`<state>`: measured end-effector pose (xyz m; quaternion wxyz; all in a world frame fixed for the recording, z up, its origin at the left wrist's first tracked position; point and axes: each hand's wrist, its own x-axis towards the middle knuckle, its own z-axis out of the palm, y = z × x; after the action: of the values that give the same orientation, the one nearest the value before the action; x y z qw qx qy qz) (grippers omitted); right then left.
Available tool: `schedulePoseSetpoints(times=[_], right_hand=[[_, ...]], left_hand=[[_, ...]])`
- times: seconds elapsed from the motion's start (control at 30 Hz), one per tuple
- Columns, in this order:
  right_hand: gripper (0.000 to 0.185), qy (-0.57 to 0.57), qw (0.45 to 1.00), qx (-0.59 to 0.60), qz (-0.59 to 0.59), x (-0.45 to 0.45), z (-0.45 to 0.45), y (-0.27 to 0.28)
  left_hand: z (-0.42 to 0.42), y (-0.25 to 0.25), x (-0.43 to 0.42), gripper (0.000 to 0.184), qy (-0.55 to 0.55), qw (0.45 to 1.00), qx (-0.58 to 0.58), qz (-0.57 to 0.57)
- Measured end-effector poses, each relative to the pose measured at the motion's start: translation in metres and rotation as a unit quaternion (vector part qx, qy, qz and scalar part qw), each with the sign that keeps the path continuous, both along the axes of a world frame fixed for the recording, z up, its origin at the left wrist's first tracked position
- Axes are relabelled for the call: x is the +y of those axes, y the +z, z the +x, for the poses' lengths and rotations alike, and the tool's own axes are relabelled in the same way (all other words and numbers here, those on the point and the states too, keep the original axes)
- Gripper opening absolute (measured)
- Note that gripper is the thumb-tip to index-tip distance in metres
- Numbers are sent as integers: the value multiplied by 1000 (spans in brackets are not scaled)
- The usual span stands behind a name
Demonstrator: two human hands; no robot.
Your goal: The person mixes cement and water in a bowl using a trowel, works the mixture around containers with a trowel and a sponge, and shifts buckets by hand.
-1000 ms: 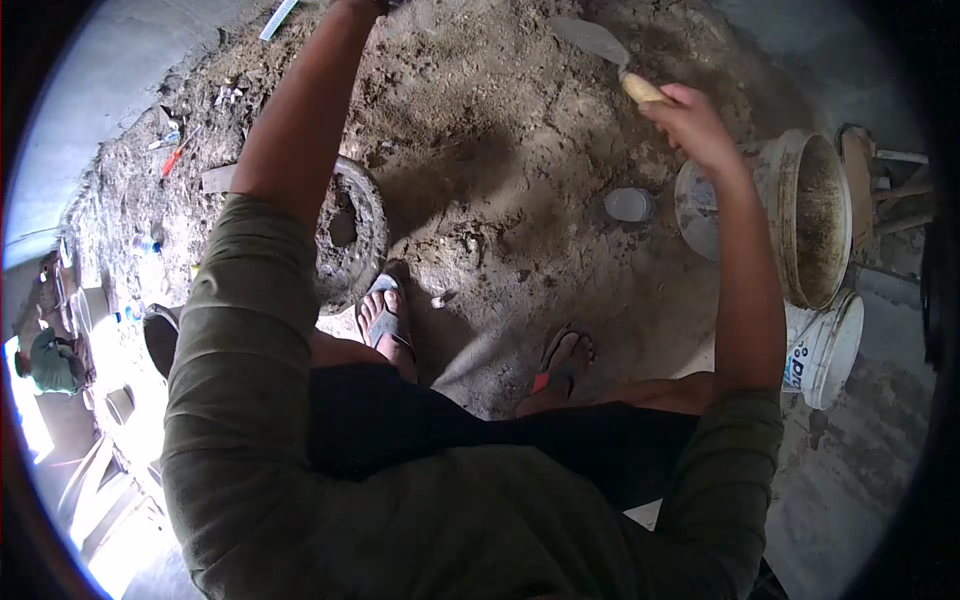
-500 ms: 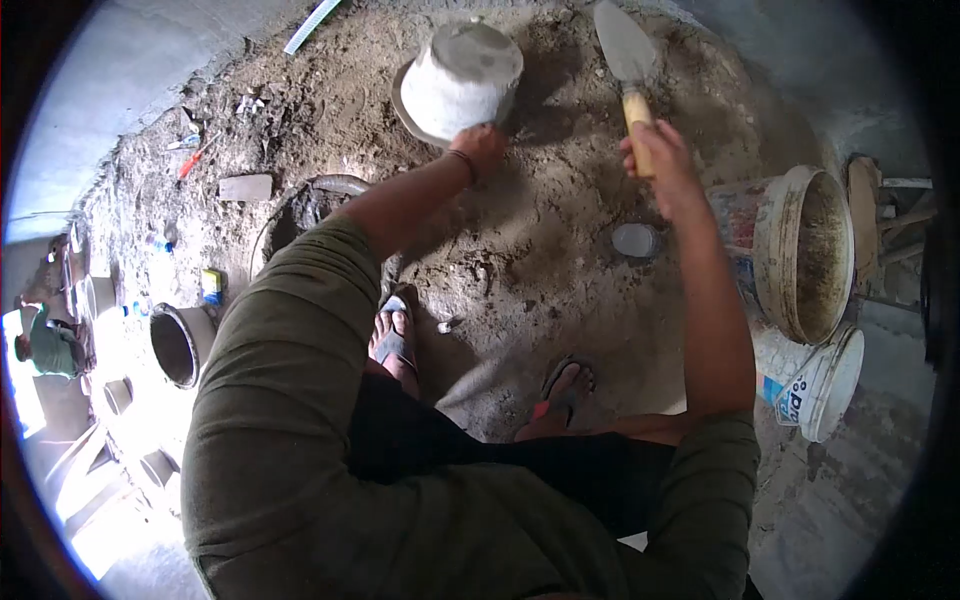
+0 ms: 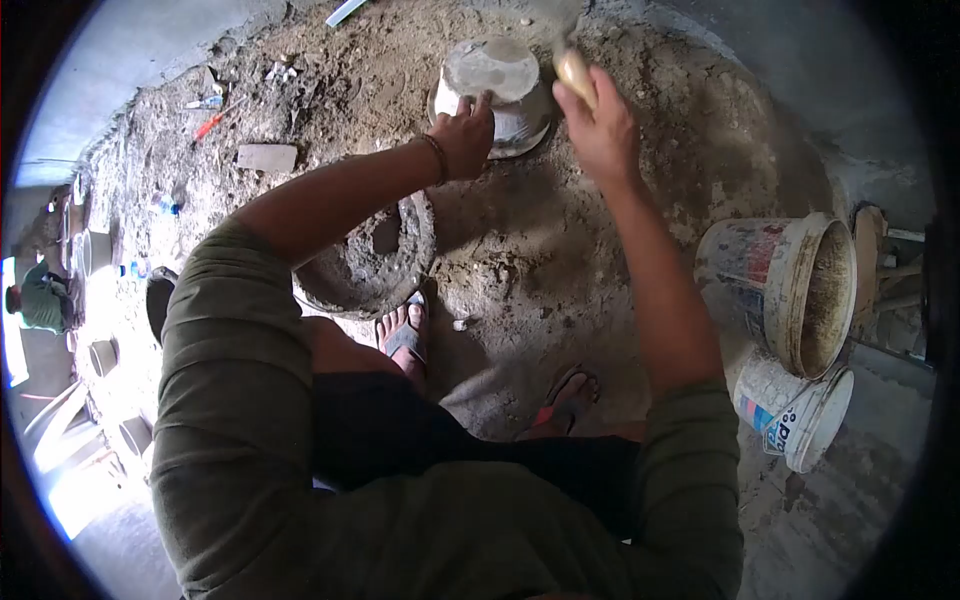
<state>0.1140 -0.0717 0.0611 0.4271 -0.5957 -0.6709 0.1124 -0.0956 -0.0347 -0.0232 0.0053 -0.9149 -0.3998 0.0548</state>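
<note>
An upturned, cement-smeared round mould (image 3: 492, 68), bucket-like with a flared rim, stands on the dirt floor. My left hand (image 3: 465, 138) lies against its near side, fingertips at the edge of its flat top and slightly apart. To the right of it, my right hand (image 3: 606, 130) is closed round the wooden handle of a trowel (image 3: 575, 78). The trowel's blade points away and is smeared by motion beside the mould. Below my left forearm sits a round basin (image 3: 425, 225) with wet grey mortar inside, partly covered by the arm.
Two dirty plastic buckets, one large (image 3: 780, 285) and one white (image 3: 800, 415), lie tipped on the right. A flat rectangular piece (image 3: 267, 157) and a red-handled tool (image 3: 208, 127) lie at left. Concrete walls border the floor. Another person (image 3: 42, 298) is at far left.
My left hand has gone from the mould's lower rim to the edge of its top, and the mould's tilt has changed. The trowel has swung left towards the mould. More of the mortar basin shows.
</note>
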Motion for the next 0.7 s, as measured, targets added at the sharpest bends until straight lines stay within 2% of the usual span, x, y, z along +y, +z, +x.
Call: schedulePoseSetpoints(times=[0.07,0.1,0.13,0.17,0.2,0.37,0.4,0.5,0.53,0.6,0.63,0.67,0.7], right_hand=[[34,4,1000,-25,-11,13,-3,-24],[35,1,999,-38,-10,23,-3,-37],[36,-25,964,-193,-178,33,-1,-48],[38,-25,967,-181,-179,43,-1,-50],[40,-27,968,-168,-185,49,-1,-54],[43,-102,981,-96,-137,34,-18,-40],[40,-81,945,-242,-204,36,-13,-49],[47,-51,934,-244,-257,50,-18,-26],[45,-61,953,-179,-236,48,-21,-15],[43,-81,958,-146,-231,41,-23,-32],[43,-91,961,-129,-226,41,-21,-39],[44,-27,925,-251,-285,44,-18,-34],[44,-32,932,-237,-273,46,-19,-34]], left_hand=[[-3,7,6,55,5,997,-23,-74],[1,14,8,51,-2,996,7,-93],[6,21,13,47,-9,993,36,-109],[9,22,15,44,-14,989,66,-128],[11,4,20,40,-37,992,77,-89],[14,26,18,42,-12,987,59,-146],[14,25,20,42,-16,987,65,-147],[16,17,25,41,-25,986,77,-144],[16,6,30,41,-38,986,78,-146],[12,-18,41,41,-63,983,84,-150],[9,-10,38,41,-47,985,77,-146],[10,3,30,42,-33,987,69,-145],[10,16,22,42,-22,988,63,-142]])
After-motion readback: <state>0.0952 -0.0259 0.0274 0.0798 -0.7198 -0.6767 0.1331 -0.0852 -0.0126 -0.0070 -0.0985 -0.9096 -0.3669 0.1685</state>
